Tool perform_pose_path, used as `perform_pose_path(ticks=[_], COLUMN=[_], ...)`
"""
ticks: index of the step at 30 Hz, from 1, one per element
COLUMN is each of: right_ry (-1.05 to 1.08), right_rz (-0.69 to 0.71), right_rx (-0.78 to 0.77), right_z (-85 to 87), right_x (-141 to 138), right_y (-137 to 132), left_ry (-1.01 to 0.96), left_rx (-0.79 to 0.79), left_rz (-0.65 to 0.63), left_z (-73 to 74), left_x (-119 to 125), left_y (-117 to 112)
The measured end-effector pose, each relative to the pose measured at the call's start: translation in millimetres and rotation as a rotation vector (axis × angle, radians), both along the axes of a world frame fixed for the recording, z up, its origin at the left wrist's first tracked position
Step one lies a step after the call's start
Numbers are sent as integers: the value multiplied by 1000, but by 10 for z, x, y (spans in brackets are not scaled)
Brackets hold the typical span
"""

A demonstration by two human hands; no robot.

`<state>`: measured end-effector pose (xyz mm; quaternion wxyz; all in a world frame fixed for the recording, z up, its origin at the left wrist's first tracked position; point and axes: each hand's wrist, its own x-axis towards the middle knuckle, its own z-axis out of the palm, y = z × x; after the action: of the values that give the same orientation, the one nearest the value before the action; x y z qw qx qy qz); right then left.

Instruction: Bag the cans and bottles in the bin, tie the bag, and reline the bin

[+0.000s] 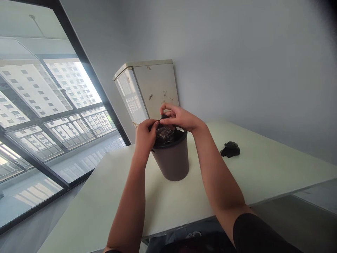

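A brownish-grey trash can (pixel 172 163) with a dark rim stands upright on the pale table. Inside its mouth a shiny black trash bag (pixel 165 135) bunches up toward the rim. Over the opening, my left hand (pixel 146 135) pinches the gathered plastic between thumb and fingers. My right hand (pixel 177 117) meets it there, thumb and fingertips closed on the top of the same bag. The fingertips of both hands nearly touch. What lies deeper in the can is hidden by the bag and hands.
To the right on the table (pixel 263 165) lies a crumpled black plastic bundle (pixel 230 149). An old white refrigerator (pixel 158 84) stands behind the table against the grey wall. Large glass doors (pixel 52 105) with dark frames are on the left.
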<state>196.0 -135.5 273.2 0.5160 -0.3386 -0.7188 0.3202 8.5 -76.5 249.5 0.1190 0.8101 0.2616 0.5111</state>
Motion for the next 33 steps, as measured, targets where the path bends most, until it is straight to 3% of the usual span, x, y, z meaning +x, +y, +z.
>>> perform_pose_path(ticks=[4,9,16,20,33], right_ry=[-195,-455,-502,-507,-420], right_rz=[-99,-324,-288,-257,-406], right_rx=[61,-20,84,136,7], right_z=[19,36,30,11,6], right_x=[73,183,47,13,191], right_y=[-54,-143,-7,66,-61], left_ry=[104,64,0,-74,-177], left_rx=[-119,-228,-373,-419,-343], left_rz=[-1,-53,-271,-329,-190], left_z=[29,11,25,60,67], left_x=[-58,-110,-85,-148,-296], left_y=[37,88,51,58,175])
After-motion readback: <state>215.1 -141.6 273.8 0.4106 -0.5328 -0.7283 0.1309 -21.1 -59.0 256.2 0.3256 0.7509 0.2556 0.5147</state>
